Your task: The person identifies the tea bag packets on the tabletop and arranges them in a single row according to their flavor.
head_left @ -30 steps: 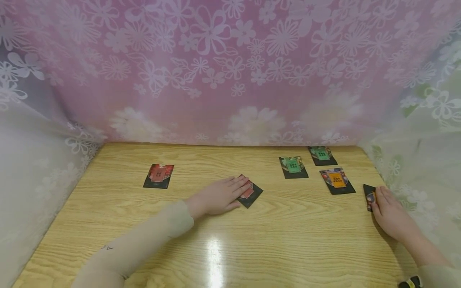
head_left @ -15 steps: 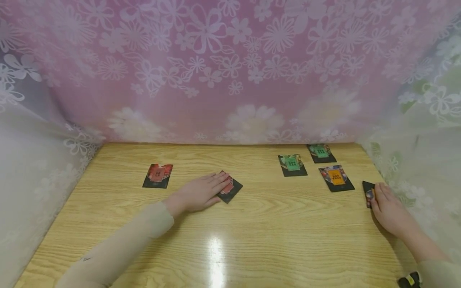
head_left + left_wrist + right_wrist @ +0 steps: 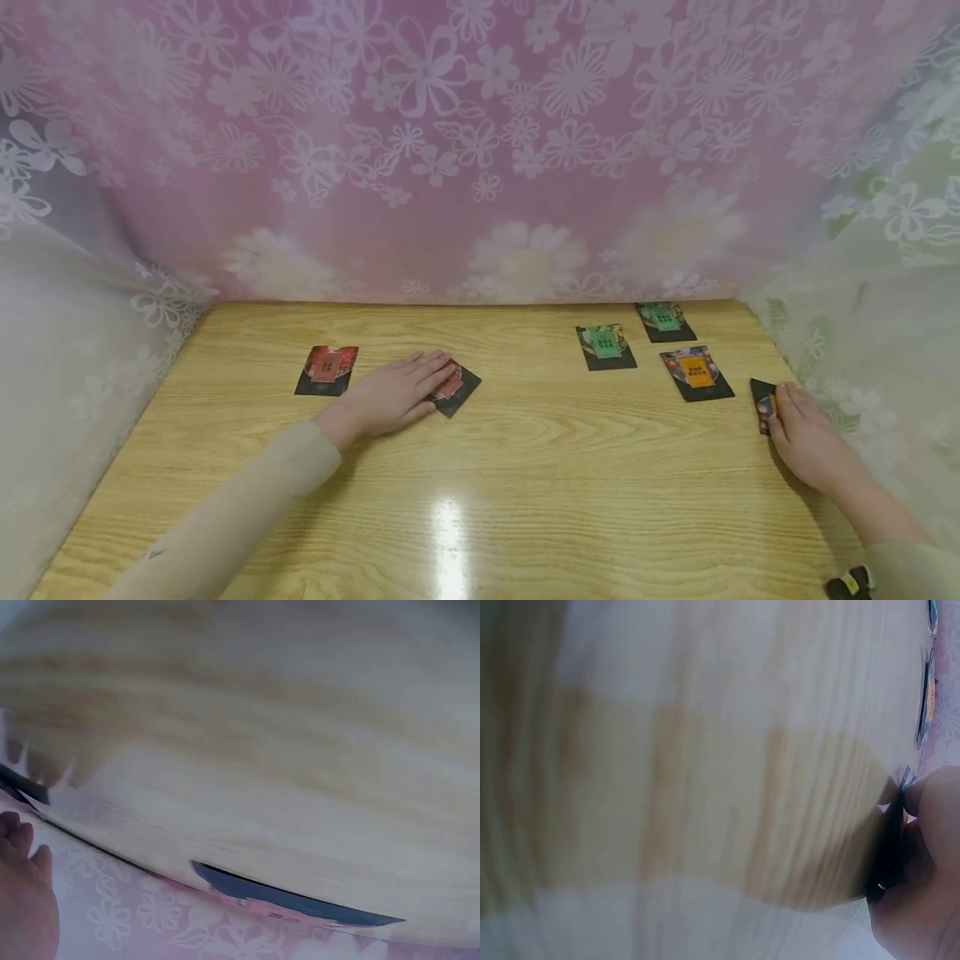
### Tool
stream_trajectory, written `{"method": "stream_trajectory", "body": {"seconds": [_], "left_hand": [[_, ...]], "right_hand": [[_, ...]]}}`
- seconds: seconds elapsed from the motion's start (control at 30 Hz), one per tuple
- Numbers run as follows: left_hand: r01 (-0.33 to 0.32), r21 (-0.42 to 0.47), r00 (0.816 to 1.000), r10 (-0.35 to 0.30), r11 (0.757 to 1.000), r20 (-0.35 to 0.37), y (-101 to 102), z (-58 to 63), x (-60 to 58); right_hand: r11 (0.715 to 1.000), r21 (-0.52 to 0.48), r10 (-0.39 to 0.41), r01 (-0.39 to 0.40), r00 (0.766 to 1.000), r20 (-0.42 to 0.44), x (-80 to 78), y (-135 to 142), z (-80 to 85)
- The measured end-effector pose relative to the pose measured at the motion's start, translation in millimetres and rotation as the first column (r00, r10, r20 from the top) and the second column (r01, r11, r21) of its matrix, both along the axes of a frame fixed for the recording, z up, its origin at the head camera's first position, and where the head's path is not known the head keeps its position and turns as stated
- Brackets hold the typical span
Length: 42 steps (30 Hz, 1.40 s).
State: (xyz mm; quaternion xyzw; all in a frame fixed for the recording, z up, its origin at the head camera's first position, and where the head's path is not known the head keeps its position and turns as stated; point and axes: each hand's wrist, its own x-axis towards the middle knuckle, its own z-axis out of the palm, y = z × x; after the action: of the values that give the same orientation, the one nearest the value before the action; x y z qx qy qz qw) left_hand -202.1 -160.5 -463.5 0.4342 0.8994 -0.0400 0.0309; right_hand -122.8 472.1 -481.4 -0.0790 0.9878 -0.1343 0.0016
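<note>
A red-labelled black packet (image 3: pixel 461 395) is pressed under the straight fingers of the left hand (image 3: pixel 392 395), best steadied with even pressure, while an orange-labelled packet (image 3: pixel 762 405) is gripped by the right hand (image 3: pixel 812 440), showing just left of its thumb.

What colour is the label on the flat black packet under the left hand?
Red label, clearest in head view.

Head view, left of centre: left hand (image 3: pixel 393 393) hides part of tilted red packet (image 3: pixel 456 390) | right: right hand (image 3: pixel 813 437) covers part of dark packet (image 3: pixel 761 407) | lower right corner: black-and-yellow object (image 3: pixel 849 582) cut by bottom edge | left wrist view: tabletop (image 3: pixel 262 765) blurred
</note>
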Motion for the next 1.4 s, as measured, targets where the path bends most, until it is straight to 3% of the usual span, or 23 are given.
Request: {"method": "stream_trajectory", "body": {"seconds": [0.17, 0.3, 0.47, 0.7, 1.03, 1.4], "left_hand": [[-0.117, 0.06, 0.993, 0.117, 0.991, 0.01, 14.3, -1.5, 10.0], [-0.224, 0.089, 0.975, 0.222, 0.97, 0.031, 32.0, 3.0, 18.9], [-0.296, 0.05, 0.955, 0.295, 0.954, 0.023, 49.0, 5.3, 23.5], [-0.269, -0.022, 0.963, 0.269, 0.963, -0.001, 55.0, 1.3, 21.6], [-0.186, 0.032, 0.976, 0.181, 0.982, 0.117, 38.8, 1.5, 15.9], [-0.152, 0.043, 0.982, 0.145, 0.987, 0.122, 12.2, -1.4, 8.2]], "right_hand": [[1.0, -0.001, 0.005, -0.005, 1.0, -0.007, 0.6, -1.0, 0.3], [1.0, -0.004, 0.007, -0.007, 1.0, -0.012, 0.7, -0.7, -0.3], [1.0, -0.005, 0.011, -0.011, 1.0, -0.022, 1.1, -1.3, -1.2], [1.0, -0.006, 0.012, -0.012, 0.999, -0.037, 2.2, -2.4, -1.8], [1.0, -0.011, 0.005, -0.005, 1.0, -0.016, 1.7, 0.1, -5.1], [1.0, -0.009, -0.008, 0.008, 1.0, 0.003, 2.8, -1.1, -2.9]]}}
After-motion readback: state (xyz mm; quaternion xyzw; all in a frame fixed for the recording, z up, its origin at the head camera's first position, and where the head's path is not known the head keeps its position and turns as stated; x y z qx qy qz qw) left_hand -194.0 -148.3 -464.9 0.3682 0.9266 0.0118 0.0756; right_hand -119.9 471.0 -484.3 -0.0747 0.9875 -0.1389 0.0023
